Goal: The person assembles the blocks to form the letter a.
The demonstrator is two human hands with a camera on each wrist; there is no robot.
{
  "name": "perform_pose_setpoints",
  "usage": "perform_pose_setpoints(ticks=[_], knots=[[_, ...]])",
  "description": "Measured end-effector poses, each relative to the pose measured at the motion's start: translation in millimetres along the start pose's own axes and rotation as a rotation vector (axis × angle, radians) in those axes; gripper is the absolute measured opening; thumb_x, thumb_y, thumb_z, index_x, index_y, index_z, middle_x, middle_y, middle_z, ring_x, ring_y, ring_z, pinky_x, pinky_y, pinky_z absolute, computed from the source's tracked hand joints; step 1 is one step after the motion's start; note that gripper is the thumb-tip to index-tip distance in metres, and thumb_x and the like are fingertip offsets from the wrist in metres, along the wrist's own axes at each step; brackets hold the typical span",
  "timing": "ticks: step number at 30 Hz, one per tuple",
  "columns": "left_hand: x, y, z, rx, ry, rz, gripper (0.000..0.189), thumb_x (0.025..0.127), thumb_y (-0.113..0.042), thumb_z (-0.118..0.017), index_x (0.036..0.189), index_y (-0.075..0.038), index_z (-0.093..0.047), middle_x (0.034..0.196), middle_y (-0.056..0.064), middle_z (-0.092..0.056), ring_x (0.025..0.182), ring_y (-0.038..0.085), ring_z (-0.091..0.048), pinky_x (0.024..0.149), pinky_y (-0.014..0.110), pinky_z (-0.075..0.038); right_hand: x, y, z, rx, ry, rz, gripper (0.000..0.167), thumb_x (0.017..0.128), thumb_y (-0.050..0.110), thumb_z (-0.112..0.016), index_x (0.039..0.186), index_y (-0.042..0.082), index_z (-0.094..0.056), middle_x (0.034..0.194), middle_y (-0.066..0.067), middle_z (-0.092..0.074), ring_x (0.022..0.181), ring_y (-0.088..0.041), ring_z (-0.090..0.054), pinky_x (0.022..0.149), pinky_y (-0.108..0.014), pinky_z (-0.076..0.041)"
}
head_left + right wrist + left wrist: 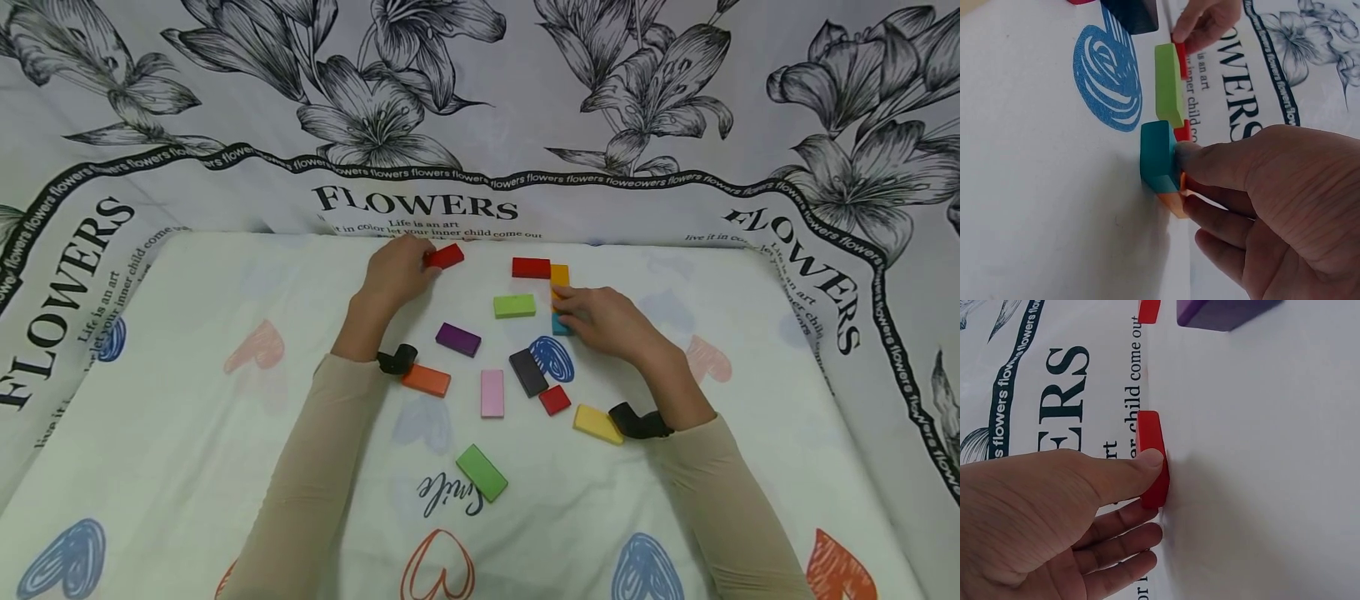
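My left hand [399,271] pinches a red block [1152,434] at the far edge of the white cloth, thumb on its near face. Over to the right, my right hand [603,319] has its fingers at an orange block [559,275]; its thumb lies by the teal block [1157,150] at the orange one's near end. Fingers partly hide both. Left of the orange block's far end sits another red block [531,267]. A light green block [514,306] lies just nearer.
Nearer on the cloth [187,433] lie purple [458,339], orange [426,381], pink [492,393], black [528,372], small red [555,400], yellow [597,423] and green [482,472] blocks. Behind them is a flower-print sheet [517,125].
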State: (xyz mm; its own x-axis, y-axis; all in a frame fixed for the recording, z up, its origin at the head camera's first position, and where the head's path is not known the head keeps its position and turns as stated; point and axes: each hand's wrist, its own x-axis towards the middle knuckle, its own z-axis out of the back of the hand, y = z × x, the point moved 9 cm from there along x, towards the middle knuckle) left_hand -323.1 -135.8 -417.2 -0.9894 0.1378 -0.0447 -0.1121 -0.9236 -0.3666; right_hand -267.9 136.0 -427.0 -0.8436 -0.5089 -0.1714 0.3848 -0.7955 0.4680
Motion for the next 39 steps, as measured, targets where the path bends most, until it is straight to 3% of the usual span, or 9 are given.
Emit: perform_pose_setpoints(ticks=[16,23,29,39], knots=[[1.6,-1.4,-1.9,-0.024,0.005,0.021,0.032,0.1,-0.017,-0.07,0.126,0.001,-0.072,0.111,0.018,-0.072,0.1,0.032,-0.06,0.091,0.044,-0.054,1.9,1,1,-0.006,-0.003,0.004,0.041,0.105,0.015,-0.065,0.145,0.008,-0.061,0.161,-0.008,-0.053,0.151,-0.04,-0.048,0.123,-0.058,-0.041],[0.4,-16.8,-5.6,-0.051,0.028,-0.021,0.032,0.099,-0.019,-0.072,0.124,0.001,-0.074,0.111,0.016,-0.072,0.097,0.031,-0.06,0.089,0.043,-0.053,0.0,0,0,0.003,-0.005,-0.008,0.041,0.105,0.016,-0.065,0.145,0.008,-0.062,0.161,-0.006,-0.054,0.152,-0.038,-0.048,0.123,-0.057,-0.041],[-3.3,-25.6,-10.5,-0.085,0.052,-0.004,0.033,0.099,-0.019,-0.072,0.128,-0.002,-0.073,0.117,0.014,-0.071,0.102,0.029,-0.06,0.096,0.043,-0.054,-0.9,2,1,-0.002,-0.007,-0.001,0.04,0.105,0.016,-0.066,0.144,0.009,-0.063,0.16,-0.006,-0.055,0.151,-0.038,-0.049,0.123,-0.057,-0.042],[4.5,-51.8,-5.4,-0.102,0.032,-0.036,0.033,0.099,-0.019,-0.072,0.128,-0.004,-0.074,0.12,0.012,-0.074,0.105,0.029,-0.064,0.096,0.043,-0.056,-1.3,1,-1,0.015,0.004,-0.03,0.04,0.105,0.017,-0.065,0.144,0.01,-0.063,0.161,-0.004,-0.054,0.152,-0.037,-0.048,0.123,-0.057,-0.041]])
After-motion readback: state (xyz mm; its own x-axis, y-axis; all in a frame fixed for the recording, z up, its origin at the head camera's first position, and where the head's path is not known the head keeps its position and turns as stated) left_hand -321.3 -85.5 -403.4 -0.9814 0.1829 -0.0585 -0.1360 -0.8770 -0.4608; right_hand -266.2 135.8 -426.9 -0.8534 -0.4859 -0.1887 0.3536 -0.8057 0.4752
